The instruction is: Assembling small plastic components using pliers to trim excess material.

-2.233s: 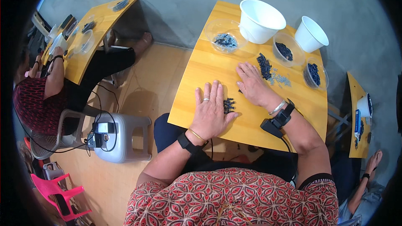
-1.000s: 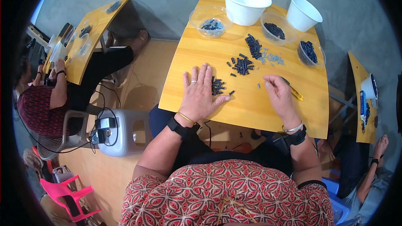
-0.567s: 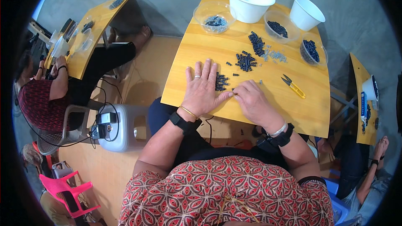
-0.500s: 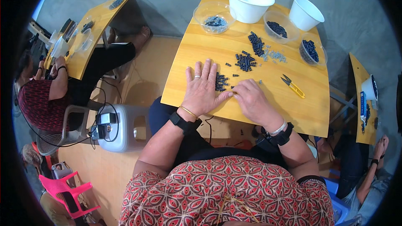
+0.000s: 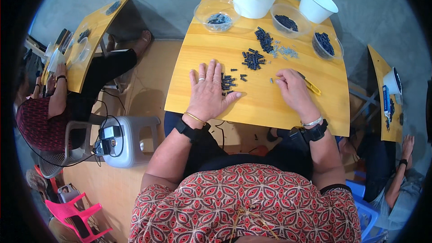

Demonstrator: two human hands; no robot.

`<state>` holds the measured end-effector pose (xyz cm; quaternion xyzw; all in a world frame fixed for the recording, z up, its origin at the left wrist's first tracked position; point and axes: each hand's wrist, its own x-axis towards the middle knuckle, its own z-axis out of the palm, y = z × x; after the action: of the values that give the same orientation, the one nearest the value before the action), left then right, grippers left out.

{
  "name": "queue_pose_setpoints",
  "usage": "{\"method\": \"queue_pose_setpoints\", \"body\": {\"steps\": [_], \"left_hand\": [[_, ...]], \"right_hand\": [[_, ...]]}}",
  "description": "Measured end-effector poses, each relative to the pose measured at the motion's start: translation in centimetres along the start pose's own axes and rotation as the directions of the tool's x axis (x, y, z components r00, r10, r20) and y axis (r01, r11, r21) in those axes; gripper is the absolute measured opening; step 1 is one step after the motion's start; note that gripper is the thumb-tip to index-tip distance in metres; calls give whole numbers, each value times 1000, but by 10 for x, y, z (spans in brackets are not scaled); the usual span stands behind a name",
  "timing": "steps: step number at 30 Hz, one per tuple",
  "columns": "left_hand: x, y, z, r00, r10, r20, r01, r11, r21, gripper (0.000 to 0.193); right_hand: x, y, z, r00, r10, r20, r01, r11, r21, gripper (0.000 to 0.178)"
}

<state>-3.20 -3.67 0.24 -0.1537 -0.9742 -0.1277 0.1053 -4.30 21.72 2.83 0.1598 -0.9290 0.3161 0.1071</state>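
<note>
My left hand (image 5: 206, 91) lies flat on the wooden table, open, fingers stretched and thumb out to the right. Beside and partly under it is a group of small black plastic pieces (image 5: 228, 82). My right hand (image 5: 294, 91) rests farther right, its fingers curled in; whether they pinch anything is hidden. A small grey piece (image 5: 271, 80) lies just left of its fingertips. Yellow-handled thread snips (image 5: 313, 88) are partly covered by that hand. Two more clusters of black pieces, a nearer pile (image 5: 254, 60) and a farther pile (image 5: 264, 39), sit beyond, next to scattered grey pieces (image 5: 286, 51).
Along the far edge stand a large white bowl (image 5: 254, 0), a white tub (image 5: 317, 5), and clear bowls, one with grey bits (image 5: 219, 20), two with black pieces (image 5: 286, 23) (image 5: 325, 45). Co-workers sit at side tables (image 5: 100, 31) (image 5: 377, 85). A white stool (image 5: 135, 139) stands left.
My right hand has moved right, away from my left thumb, to beside the snips and the small grey piece. My left hand stays flat beside the black pieces. The view has shifted slightly.
</note>
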Motion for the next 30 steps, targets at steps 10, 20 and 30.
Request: {"method": "queue_pose_setpoints", "body": {"steps": [10, 20, 30], "left_hand": [[-1, 0, 1, 1000, 11, -18, -10, 1000, 25, 94], [-1, -1, -1, 1000, 7, -3, -7, 1000, -2, 93], [1, -2, -3, 1000, 6, -7, -6, 1000, 18, 92]], "right_hand": [[6, 2, 8, 990, -112, 88, 119, 990, -80, 9], [-6, 21, -8, 1000, 21, -16, -22, 1000, -4, 19], [-2, 46, -13, 987, 163, 6, -161, 963, 217, 19]]}}
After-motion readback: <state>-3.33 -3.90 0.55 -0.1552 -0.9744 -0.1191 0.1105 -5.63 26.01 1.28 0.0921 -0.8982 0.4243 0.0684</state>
